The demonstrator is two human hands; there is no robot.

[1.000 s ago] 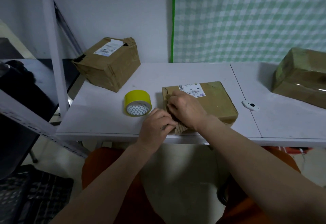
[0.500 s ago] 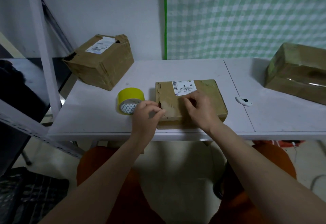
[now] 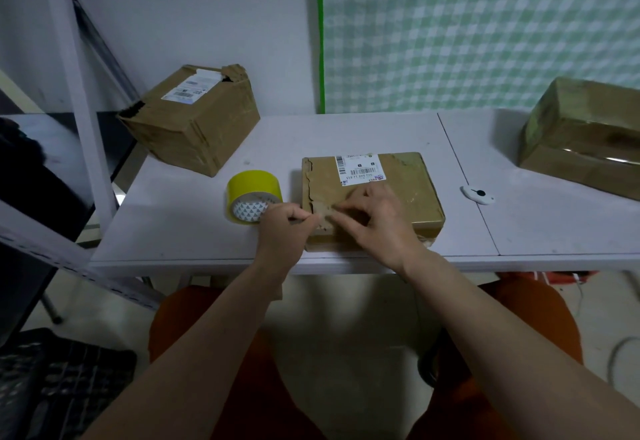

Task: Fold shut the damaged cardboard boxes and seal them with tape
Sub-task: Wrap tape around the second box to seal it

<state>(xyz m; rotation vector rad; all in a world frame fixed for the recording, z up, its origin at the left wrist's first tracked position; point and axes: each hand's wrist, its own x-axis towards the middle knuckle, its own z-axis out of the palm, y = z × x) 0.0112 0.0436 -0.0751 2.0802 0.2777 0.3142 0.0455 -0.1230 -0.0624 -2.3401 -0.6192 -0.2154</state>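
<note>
A flat cardboard box (image 3: 405, 193) with a white label lies near the table's front edge; its left side is torn and ragged. My left hand (image 3: 282, 233) has curled fingers and pinches the torn cardboard at the box's front left edge. My right hand (image 3: 375, 223) lies over the box's front left part, thumb and forefinger pinching the same torn flap from the right. A yellow tape roll (image 3: 252, 193) stands just left of the box, behind my left hand. A second damaged box (image 3: 194, 124) sits at the back left, its top corner ripped open.
A third box (image 3: 585, 141) wrapped in shiny tape stands at the far right. A small white cutter (image 3: 478, 194) lies right of the flat box on the white table (image 3: 180, 218). A metal shelf frame (image 3: 79, 93) rises on the left. Orange seat below.
My right hand has slid from the middle of the box top, near the label, back to the torn left edge. My left hand has stayed at the front left corner.
</note>
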